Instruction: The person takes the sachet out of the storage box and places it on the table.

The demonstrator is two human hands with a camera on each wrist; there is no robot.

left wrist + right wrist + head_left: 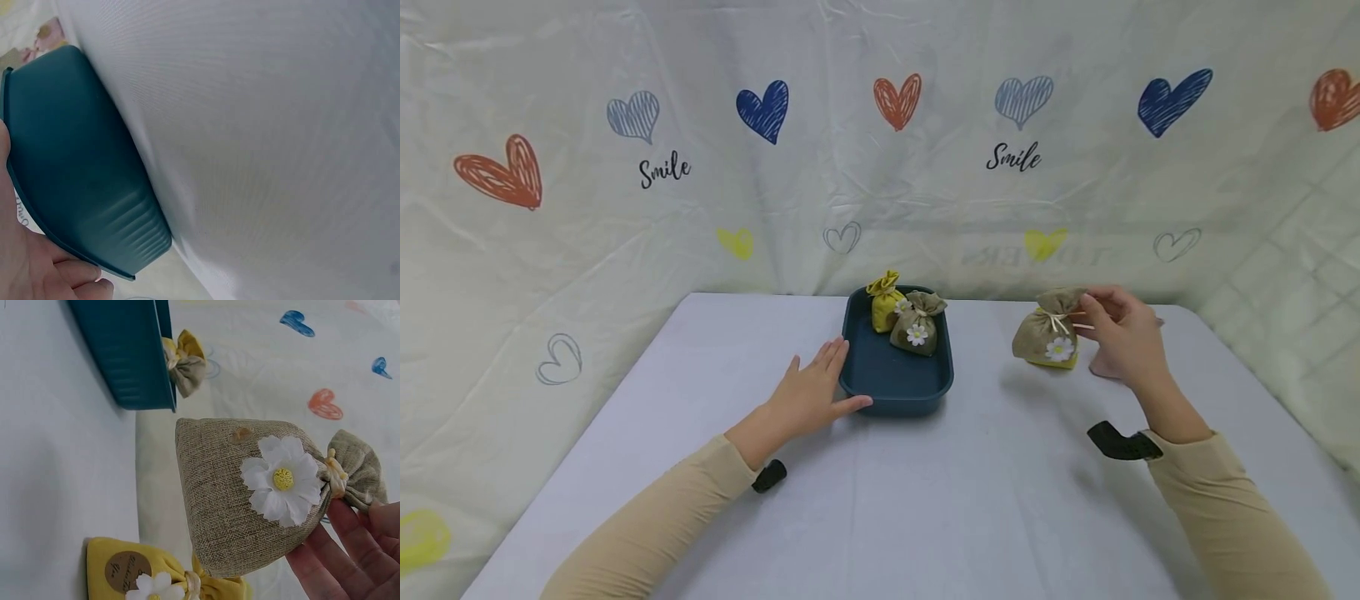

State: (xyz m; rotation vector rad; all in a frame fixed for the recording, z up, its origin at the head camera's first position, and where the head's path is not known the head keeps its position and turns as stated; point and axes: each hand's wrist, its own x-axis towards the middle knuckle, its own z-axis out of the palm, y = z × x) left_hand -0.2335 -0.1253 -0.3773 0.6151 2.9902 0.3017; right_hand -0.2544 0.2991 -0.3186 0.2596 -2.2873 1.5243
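A dark blue tray [897, 385] stands mid-table with a yellow sachet [885, 305] and a brown daisy sachet [917, 328] in its far end. My left hand [817, 385] lies flat on the table, fingers straight against the tray's left wall [75, 169]; its fingers [37, 269] show under the rim. My right hand [1096, 315] pinches the tied neck of a burlap sachet [1047, 336] with a white daisy [281, 480], to the right of the tray. Its fingers [340, 550] lie behind the sachet [231, 506]. A yellow sachet [140, 575] lies just under it.
The table is covered in a white cloth [880, 500]. A pink sachet [1101, 367] sits partly hidden behind my right hand. A heart-printed sheet [880, 150] hangs as a backdrop behind the table and on both sides.
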